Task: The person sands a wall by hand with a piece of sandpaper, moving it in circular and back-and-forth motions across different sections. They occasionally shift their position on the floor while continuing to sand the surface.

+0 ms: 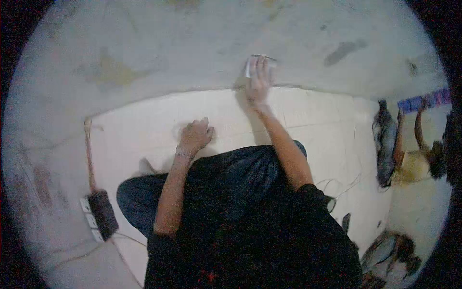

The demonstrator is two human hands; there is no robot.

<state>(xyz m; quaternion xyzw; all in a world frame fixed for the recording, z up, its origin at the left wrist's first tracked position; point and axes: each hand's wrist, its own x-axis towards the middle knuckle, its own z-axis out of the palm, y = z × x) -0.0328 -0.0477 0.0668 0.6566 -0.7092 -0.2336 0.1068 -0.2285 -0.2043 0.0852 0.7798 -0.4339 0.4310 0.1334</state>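
Observation:
My right hand (259, 83) reaches forward past the far edge of the pale mat (308, 113), over the grey, stained surface (192, 43). Its long fingers lie against a small whitish flat piece (250, 67), whose edges show around the fingertips. Blur hides what kind of thing this is and whether the thumb is under it. Closer to me, my left hand (196, 135) rests on the mat with nothing visible in it. Its fingers are loosely bent, and one finger and the thumb stand apart.
Left of my crossed legs (231, 168) lies a dark box with white parts (101, 215), with a brown strip (90, 156) running from it. Thin cables (344, 185) cross the mat at right. Another person (414, 166) is at the right edge near a purple item (410, 104).

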